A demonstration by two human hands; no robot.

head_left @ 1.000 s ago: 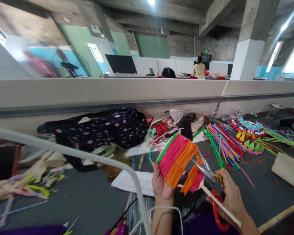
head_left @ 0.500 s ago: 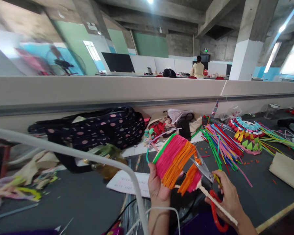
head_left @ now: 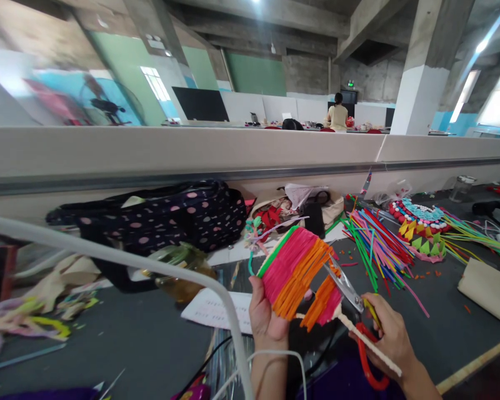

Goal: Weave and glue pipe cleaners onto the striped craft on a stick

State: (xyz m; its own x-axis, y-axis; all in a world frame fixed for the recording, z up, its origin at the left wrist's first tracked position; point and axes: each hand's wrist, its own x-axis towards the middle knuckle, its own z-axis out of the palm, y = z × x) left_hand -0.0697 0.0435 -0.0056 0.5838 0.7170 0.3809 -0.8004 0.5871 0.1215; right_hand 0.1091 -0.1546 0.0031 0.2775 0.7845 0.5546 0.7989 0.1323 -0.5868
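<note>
My left hand (head_left: pixel 269 314) grips a striped fan-like craft piece (head_left: pixel 289 266) by its lower left edge. Its bands run green, pink and orange, with a gap partway across the orange part. Beyond the gap, a smaller orange and pink section (head_left: pixel 323 300) sits near a pale twisted stem (head_left: pixel 369 344) that slants down to the right. In my right hand (head_left: pixel 387 328) is a pair of scissors (head_left: pixel 350 289) with red and yellow handles. The blades lie against the orange strips at the gap's upper end; whether they are fully closed is hard to see.
A white curved tube (head_left: pixel 208 286) crosses the left foreground. Behind lie a dark dotted bag (head_left: pixel 183 219) and a glass jar (head_left: pixel 181 272). Colourful pipe cleaners (head_left: pixel 379 244), a beaded piece (head_left: pixel 419 216) and a beige sheet (head_left: pixel 487 291) are on the right. A low partition (head_left: pixel 191 147) borders the table.
The craft piece has shifted very slightly left and down at its lower part. The scissors stay at the orange strips, with their blades looking a little closer together.
</note>
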